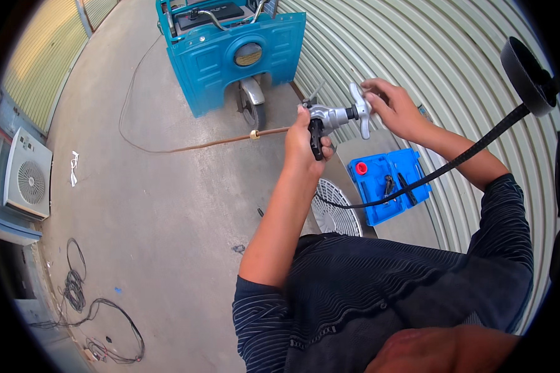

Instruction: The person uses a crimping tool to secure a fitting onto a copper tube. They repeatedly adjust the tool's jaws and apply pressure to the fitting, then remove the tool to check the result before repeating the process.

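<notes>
My left hand [305, 142] is wrapped round the black clamp bar of a silver flaring tool [331, 117]. At the right end of that tool is a silver T-shaped handle [362, 112]. My right hand [393, 107] has its thumb and curled fingers at the upper end of this handle. A copper tube [221, 142] runs leftward from my left hand, with a brass flare nut [254, 134] around it. How the tube sits in the clamp is hidden by my fingers.
Below the tool, a blue tool case [379, 212] lies open with tools and a red round piece inside. Beside it is a white round grille [337, 214]. A blue three-wheeled vehicle [196, 68] stands ahead. An outdoor unit [28, 174] and coiled cables [74, 289] are at left.
</notes>
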A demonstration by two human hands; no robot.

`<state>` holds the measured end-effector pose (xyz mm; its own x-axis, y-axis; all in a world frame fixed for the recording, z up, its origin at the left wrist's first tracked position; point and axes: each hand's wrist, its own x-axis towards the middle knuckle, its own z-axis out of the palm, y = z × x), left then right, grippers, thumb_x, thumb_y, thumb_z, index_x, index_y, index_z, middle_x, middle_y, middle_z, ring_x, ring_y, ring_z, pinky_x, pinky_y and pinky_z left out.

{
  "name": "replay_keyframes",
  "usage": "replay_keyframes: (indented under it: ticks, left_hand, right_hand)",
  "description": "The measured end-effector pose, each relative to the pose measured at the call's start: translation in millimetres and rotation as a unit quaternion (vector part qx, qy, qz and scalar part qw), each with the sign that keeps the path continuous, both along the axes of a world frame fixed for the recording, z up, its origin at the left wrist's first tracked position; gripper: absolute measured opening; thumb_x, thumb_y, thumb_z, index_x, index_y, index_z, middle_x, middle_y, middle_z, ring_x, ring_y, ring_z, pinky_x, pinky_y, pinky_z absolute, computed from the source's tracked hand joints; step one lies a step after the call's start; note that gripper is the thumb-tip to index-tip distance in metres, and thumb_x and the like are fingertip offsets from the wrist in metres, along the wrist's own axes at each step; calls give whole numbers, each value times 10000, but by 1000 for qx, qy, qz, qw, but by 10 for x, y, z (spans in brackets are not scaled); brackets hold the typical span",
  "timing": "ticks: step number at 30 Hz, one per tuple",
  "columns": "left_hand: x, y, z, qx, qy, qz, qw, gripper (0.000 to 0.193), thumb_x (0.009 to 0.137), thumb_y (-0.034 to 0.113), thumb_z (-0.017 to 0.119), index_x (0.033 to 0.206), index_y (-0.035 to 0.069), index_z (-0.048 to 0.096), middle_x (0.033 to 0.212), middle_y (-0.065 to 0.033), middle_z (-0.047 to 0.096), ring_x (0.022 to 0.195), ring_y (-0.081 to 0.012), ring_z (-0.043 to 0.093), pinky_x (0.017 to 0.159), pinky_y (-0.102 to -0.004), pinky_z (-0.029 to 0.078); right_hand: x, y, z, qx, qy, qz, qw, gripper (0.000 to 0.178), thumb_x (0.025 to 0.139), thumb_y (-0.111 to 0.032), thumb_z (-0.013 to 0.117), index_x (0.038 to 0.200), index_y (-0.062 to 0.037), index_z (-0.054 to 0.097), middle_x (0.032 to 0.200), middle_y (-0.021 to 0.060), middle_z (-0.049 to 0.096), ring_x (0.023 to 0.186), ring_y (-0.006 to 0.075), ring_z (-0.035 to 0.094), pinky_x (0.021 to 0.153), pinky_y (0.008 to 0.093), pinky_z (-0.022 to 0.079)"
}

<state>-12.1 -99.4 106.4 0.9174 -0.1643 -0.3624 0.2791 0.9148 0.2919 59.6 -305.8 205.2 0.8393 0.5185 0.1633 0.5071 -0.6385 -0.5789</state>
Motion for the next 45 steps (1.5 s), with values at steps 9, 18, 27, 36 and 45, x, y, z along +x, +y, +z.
replay_keyframes:
  ticks: [9, 18, 27, 36, 45]
  left_hand:
    - [-202, 124, 420, 11, -4, -35, 999, 356, 1022, 510, 518, 1033, 154, 514, 814, -28, 560, 543, -145, 512, 406, -235, 362]
    - [103, 10, -42, 21, -6, 14, 1000, 364, 1023, 506, 517, 1060, 144, 529, 843, -33, 581, 548, -139, 506, 407, -234, 358]
    - [2, 8, 157, 6, 2, -15, 1000, 350, 1024, 514, 508, 1020, 164, 507, 814, -13, 547, 541, -152, 498, 411, -247, 345]
    - [-295, 110, 537, -30, -57, -39, 997, 380, 1022, 508, 516, 1062, 130, 518, 852, -44, 561, 568, -144, 494, 412, -240, 357]
    - [-99, -61, 398, 5, -58, -5, 998, 363, 1006, 505, 555, 1048, 145, 523, 801, -31, 547, 548, -136, 509, 404, -233, 361]
  right_hand:
    - [263, 35, 450, -156, -493, 445, 731, 586, 848, -523, 701, 1097, -4, 590, 1150, 194, 660, 1103, 419, 651, 901, 482, 566]
    - [-173, 369, -64, 47, 216, -153, 963, 509, 988, -502, 590, 896, -4, 633, 776, 58, 668, 676, 140, 656, 516, 294, 470]
    - [-4, -132, 203, -134, -410, 257, 865, 518, 790, -135, 782, 1280, -87, 618, 1198, 175, 649, 1085, 368, 657, 905, 435, 567]
    - [271, 45, 589, -86, -564, 432, 699, 524, 932, -491, 600, 1046, 21, 595, 1085, 207, 655, 1054, 418, 667, 901, 515, 566]
    - [16, 29, 90, 19, -217, 76, 973, 563, 905, -585, 662, 764, -46, 583, 659, 75, 597, 563, 176, 589, 466, 303, 383]
